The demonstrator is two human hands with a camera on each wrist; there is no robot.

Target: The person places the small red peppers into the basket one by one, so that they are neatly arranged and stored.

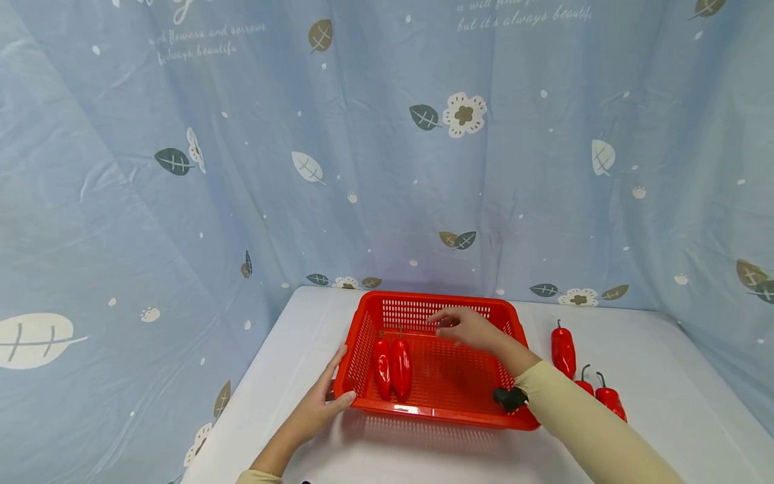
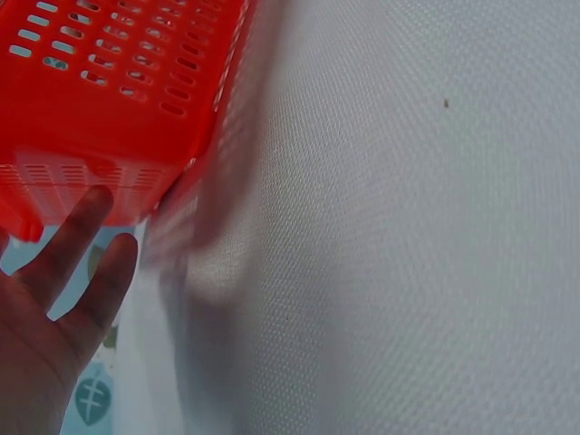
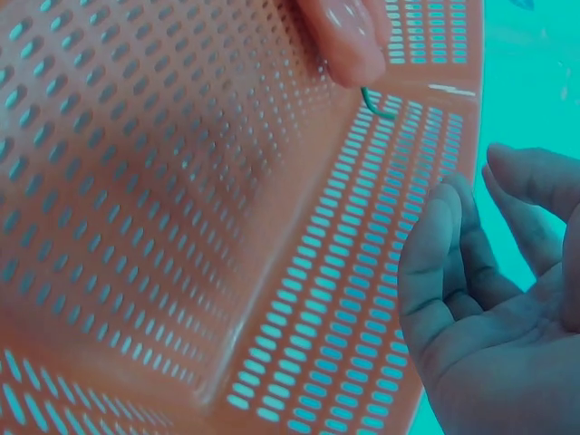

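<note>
A red plastic basket (image 1: 438, 412) with slotted walls sits on the white table. Two long red peppers (image 1: 382, 366) (image 1: 401, 368) lie side by side in its left part, stems toward the back wall. My left hand (image 1: 314, 407) is at the basket's left front corner, fingers along the left side and thumb by the front rim; the left wrist view shows the fingers spread and fairly straight beside the outer wall. Over the basket's back right part hovers my right hand (image 1: 470, 329), fingers loosely bent and holding nothing. One pepper end (image 3: 353, 45) with a green stem shows in the right wrist view.
On the table right of the basket lie three more red peppers (image 1: 563, 351) (image 1: 584, 386) (image 1: 611, 401), the nearer two partly covered by the right sleeve (image 1: 580, 417). A blue patterned curtain (image 1: 387, 168) hangs behind and beside the table (image 1: 665, 376).
</note>
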